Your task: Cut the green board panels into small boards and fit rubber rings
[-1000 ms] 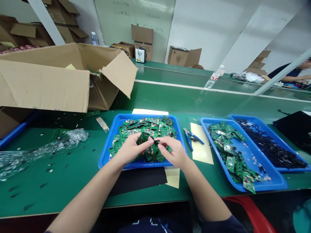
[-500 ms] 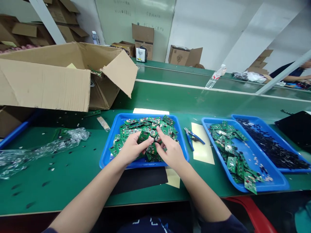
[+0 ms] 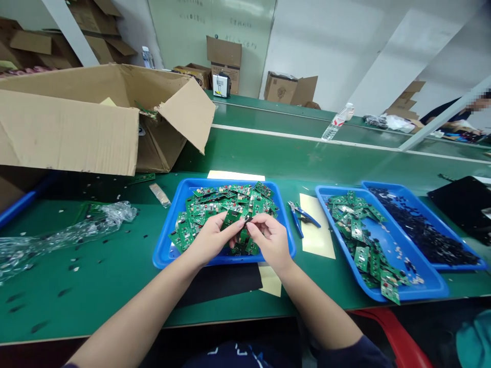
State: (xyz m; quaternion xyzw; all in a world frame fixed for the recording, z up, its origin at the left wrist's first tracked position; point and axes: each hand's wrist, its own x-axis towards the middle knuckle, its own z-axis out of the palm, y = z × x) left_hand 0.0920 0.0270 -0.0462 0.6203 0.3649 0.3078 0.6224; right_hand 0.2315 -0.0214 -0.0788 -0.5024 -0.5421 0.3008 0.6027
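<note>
Over the middle blue tray (image 3: 163, 250), my left hand (image 3: 213, 236) pinches a green circuit board (image 3: 230, 219) between thumb and fingers. Close beside it, my right hand (image 3: 271, 239) has thumb and forefinger pressed together on a small black part (image 3: 247, 220) at the board's right end. Whether that part is fixed to the board I cannot tell. Beneath both hands lies a heap of green circuit boards (image 3: 207, 207), partly hidden by my fingers.
Blue-handled cutters (image 3: 303, 217) rest partly on a yellow sheet (image 3: 320, 240). Further right stand a blue tray of boards (image 3: 425, 286) and another of black parts (image 3: 422, 225). A big cardboard box (image 3: 69, 133) and crumpled clear plastic (image 3: 111, 217) occupy the left. A water bottle (image 3: 337, 122) stands behind.
My right hand's fingers have curled in and closed on the small black part; its forefinger pointed upward before. The left hand still grips the board. The whole view has shifted slightly.
</note>
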